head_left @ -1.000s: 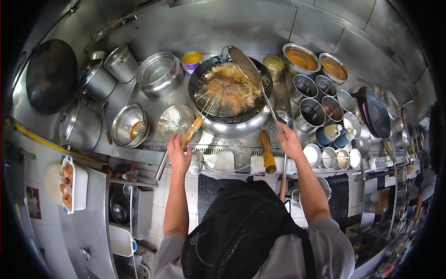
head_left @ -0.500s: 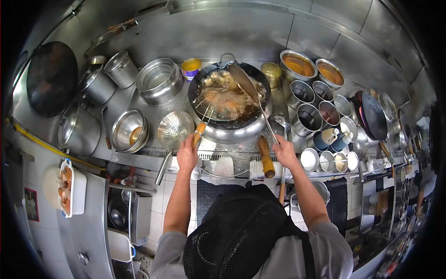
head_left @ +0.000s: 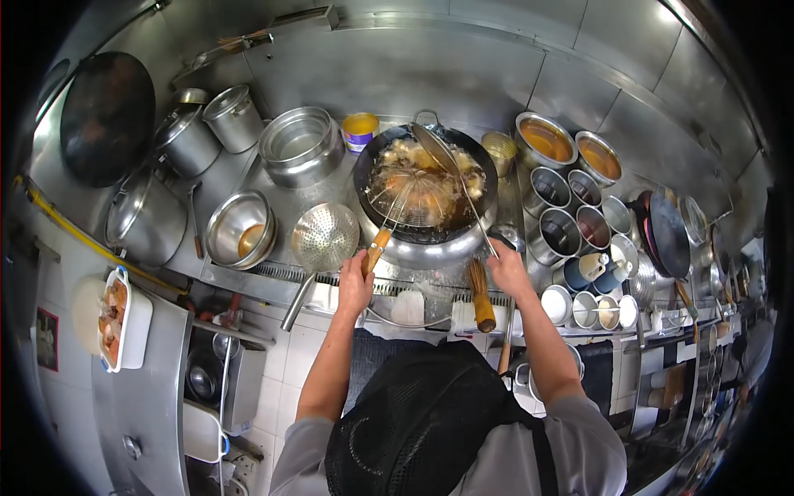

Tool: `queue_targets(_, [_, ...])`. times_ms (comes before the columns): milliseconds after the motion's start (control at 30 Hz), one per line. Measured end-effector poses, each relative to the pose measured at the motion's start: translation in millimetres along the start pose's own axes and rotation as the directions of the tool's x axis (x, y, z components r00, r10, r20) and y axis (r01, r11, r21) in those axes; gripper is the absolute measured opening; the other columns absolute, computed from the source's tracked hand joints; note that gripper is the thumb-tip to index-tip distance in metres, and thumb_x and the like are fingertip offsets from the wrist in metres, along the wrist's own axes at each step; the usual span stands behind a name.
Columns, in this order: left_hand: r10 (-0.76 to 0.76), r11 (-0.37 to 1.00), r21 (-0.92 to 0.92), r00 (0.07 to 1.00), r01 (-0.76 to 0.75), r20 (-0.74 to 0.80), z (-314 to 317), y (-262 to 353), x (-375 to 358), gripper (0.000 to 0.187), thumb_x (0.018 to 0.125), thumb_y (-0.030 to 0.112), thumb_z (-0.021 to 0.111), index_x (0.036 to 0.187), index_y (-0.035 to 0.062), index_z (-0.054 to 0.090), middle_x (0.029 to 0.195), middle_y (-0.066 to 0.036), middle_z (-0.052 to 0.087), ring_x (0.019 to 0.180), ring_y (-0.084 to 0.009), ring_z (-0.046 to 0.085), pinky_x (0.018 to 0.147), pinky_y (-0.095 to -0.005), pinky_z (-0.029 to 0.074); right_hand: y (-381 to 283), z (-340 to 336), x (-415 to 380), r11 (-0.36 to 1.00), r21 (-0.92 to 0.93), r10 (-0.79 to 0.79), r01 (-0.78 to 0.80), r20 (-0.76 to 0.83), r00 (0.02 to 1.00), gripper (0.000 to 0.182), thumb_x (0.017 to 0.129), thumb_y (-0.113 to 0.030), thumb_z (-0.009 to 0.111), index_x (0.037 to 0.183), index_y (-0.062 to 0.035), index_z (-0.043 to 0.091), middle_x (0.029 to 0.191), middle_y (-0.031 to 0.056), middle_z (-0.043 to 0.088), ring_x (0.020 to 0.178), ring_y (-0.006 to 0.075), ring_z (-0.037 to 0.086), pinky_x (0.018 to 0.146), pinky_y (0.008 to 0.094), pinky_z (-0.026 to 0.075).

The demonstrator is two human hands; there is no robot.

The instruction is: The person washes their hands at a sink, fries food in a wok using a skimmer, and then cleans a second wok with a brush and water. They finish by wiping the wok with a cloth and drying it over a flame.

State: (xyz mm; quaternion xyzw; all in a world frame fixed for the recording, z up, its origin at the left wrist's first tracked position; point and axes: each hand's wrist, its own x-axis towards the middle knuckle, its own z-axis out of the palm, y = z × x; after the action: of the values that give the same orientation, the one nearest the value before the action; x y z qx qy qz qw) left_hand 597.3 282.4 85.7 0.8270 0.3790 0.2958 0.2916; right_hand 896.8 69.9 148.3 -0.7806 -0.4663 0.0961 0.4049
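Note:
A dark wok (head_left: 365, 175) sits on the range in front of me, with pale food pieces (head_left: 407, 154) bubbling in brown oil. My left hand (head_left: 356, 283) is closed around the wooden handle of a wire strainer (head_left: 411, 205), whose round basket lies in the oil at the near side with browned food beneath it. My right hand (head_left: 506, 268) grips the thin metal handle of a ladle (head_left: 436, 150); its dark round head is tilted over the far part of the wok. Near my right hand rests a brush (head_left: 481, 298) with a thick wooden handle.
A perforated skimmer (head_left: 326, 237) and a steel bowl (head_left: 240, 231) lie on the left, before a large pot (head_left: 302, 149). Pans of orange liquid (head_left: 546, 140) and several steel canisters (head_left: 556, 236) crowd the right. A white tub of food (head_left: 135, 326) stands lower left.
The whole view has shifted slightly, moving the wok right and down in the picture. The ladle head now appears narrower, tilted more edge-on. Both hands keep their holds.

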Motion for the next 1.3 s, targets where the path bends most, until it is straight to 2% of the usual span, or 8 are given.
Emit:
queue_targets(200, [0.128, 0.992, 0.032, 0.987, -0.125, -0.099, -6.9, 4.2, -20.2, 0.056, 0.083, 0.003, 0.068, 0.136, 0.0033, 0.051, 0.130, -0.022, 0.055, 0.123, -0.0410, 0.050, 0.107, -0.0471, 0.040, -34.4, -0.9, 60.0, 0.992, 0.092, 0.063, -0.081, 0.182, 0.981, 0.045, 0.082, -0.005, 0.056, 0.127, 0.0014, 0.061, 0.113, 0.0286, 0.066, 0.106, 0.0453, 0.063, 0.094, 0.0454, 0.049])
queue_targets(367, [0.075, 0.997, 0.019, 0.980, -0.072, -0.186, -39.4, 3.0, -56.2, 0.051, 0.084, 0.005, 0.068, 0.133, 0.0014, 0.053, 0.130, -0.023, 0.054, 0.123, -0.0407, 0.050, 0.107, -0.0484, 0.039, 10.3, 9.0, 52.7, 0.999, -0.014, -0.045, 0.044, -0.029, 0.999, 0.045, 0.083, -0.007, 0.058, 0.127, 0.0003, 0.061, 0.102, 0.0283, 0.069, 0.102, 0.0428, 0.066, 0.090, 0.0446, 0.050])
queue_targets(467, [-0.086, 0.993, -0.096, 0.975, 0.068, -0.203, -64.5, 2.3, -85.1, 0.043, 0.087, 0.002, 0.066, 0.129, 0.0028, 0.055, 0.129, -0.018, 0.056, 0.122, -0.0359, 0.052, 0.102, -0.0437, 0.042, 15.1, -10.7, 26.4, 0.986, 0.070, 0.155, -0.153, -0.027, 0.988, 0.045, 0.084, -0.006, 0.058, 0.129, -0.0019, 0.061, 0.096, 0.0260, 0.070, 0.095, 0.0391, 0.068, 0.087, 0.0437, 0.051])
queue_targets(533, [-0.148, 0.987, -0.096, 0.965, 0.130, -0.218, -75.4, 0.7, -99.7, 0.040, 0.088, 0.002, 0.065, 0.128, 0.0042, 0.056, 0.128, -0.016, 0.057, 0.120, -0.0334, 0.054, 0.095, -0.0416, 0.046, 38.0, -18.7, 19.3, 0.986, 0.106, 0.145, -0.129, -0.159, 0.977, 0.045, 0.086, -0.006, 0.055, 0.130, -0.0043, 0.061, 0.081, 0.0081, 0.070, 0.065, 0.0169, 0.064, 0.063, 0.0319, 0.051])
queue_targets(667, [-0.202, 0.976, -0.127, 0.950, 0.175, -0.240, -75.6, -7.4, -113.8, 0.037, 0.090, 0.002, 0.064, 0.125, 0.0049, 0.057, 0.128, -0.015, 0.057, 0.118, -0.0309, 0.056, 0.089, -0.0400, 0.049, 63.1, -29.4, 18.4, 0.964, 0.165, 0.229, -0.208, -0.120, 0.966, 0.047, 0.084, -0.004, 0.056, 0.131, -0.0054, 0.061, 0.080, 0.0140, 0.069, 0.063, 0.0199, 0.064, 0.060, 0.0344, 0.051])
queue_targets(767, [-0.177, 0.977, -0.155, 0.957, 0.144, -0.228, -68.2, -6.9, -114.6, 0.033, 0.091, 0.004, 0.063, 0.123, 0.0055, 0.058, 0.127, -0.014, 0.058, 0.117, -0.0295, 0.056, 0.088, -0.0393, 0.050, 71.3, -13.8, 29.4, 0.647, 0.639, 0.390, -0.416, 0.191, 0.901, 0.049, 0.085, 0.000, 0.054, 0.134, -0.0025, 0.055, 0.076, 0.0074, 0.065, 0.050, 0.0084, 0.047, 0.039, 0.0245, 0.031])
queue_targets(1000, [-0.175, 0.966, -0.220, 0.967, 0.134, -0.184, -59.7, 11.7, -124.7, 0.030, 0.092, 0.003, 0.061, 0.122, 0.0026, 0.058, 0.125, -0.012, 0.057, 0.115, -0.0238, 0.058, 0.088, -0.0335, 0.055, 54.8, 8.5, 69.5, 0.094, 0.877, 0.331, -0.472, 0.419, 0.845, 0.044, 0.088, 0.006, 0.052, 0.131, -0.0034, 0.049, 0.081, 0.0109, 0.062, 0.050, 0.0068, 0.041, 0.038, 0.0200, 0.026])
queue_targets(1300, [-0.179, 0.954, -0.271, 0.971, 0.131, -0.161, -48.1, 10.9, -138.7, 0.029, 0.092, 0.002, 0.061, 0.121, 0.0034, 0.060, 0.126, -0.016, 0.057, 0.114, -0.0284, 0.058, 0.086, -0.0355, 0.055, 23.4, -7.5, 67.3, 0.555, 0.708, 0.255, -0.436, 0.354, 0.900, 0.049, 0.093, -0.003, 0.049, 0.142, -0.0040, 0.047, 0.081, 0.0063, 0.061, 0.052, 0.0058, 0.042, 0.040, 0.0223, 0.032])
